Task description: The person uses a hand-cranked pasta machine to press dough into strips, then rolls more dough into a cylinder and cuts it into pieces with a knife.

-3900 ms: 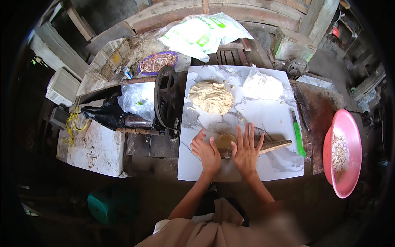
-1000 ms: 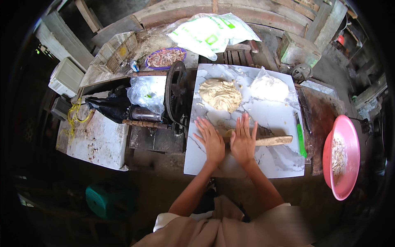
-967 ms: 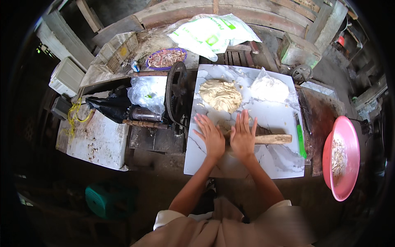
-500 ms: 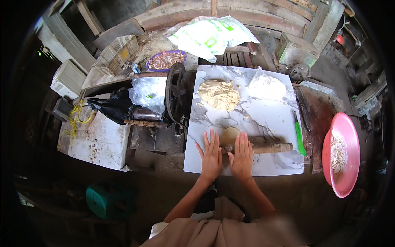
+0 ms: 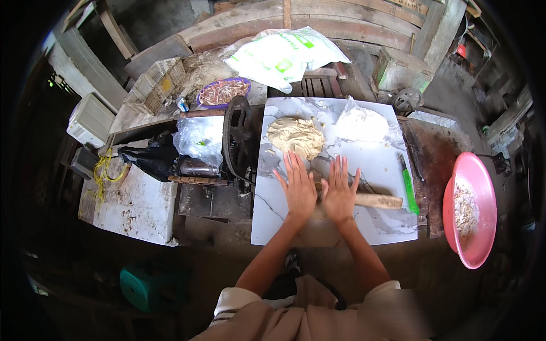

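Note:
My left hand [image 5: 300,192] and my right hand [image 5: 339,198] lie palm down, fingers stretched, on top of a wooden rolling pin [image 5: 378,200]. One end of the pin sticks out past my right hand; the rest is mostly covered. A tan patch of flattened dough [image 5: 319,213] shows partly between my wrists, its outline largely hidden. Just beyond my left fingertips rests a big lump of pale dough [image 5: 296,136]. A clear bag of white powder [image 5: 362,125] stands at the board's far right. Along the right edge lies a green-handled knife [image 5: 408,192].
The marbled white board [image 5: 267,224] carries all this. To its left stands a machine with a black handwheel [image 5: 234,133]. A pink basin [image 5: 482,227] of pale pieces is at the right. A purple-rimmed tray [image 5: 213,105] and white plastic sacks [image 5: 284,59] lie behind.
Both hands have pushed forward, away from me, over the rolling pin. The flattened dough seen beyond the pin before is now mostly hidden under my hands. The whole view has shifted slightly.

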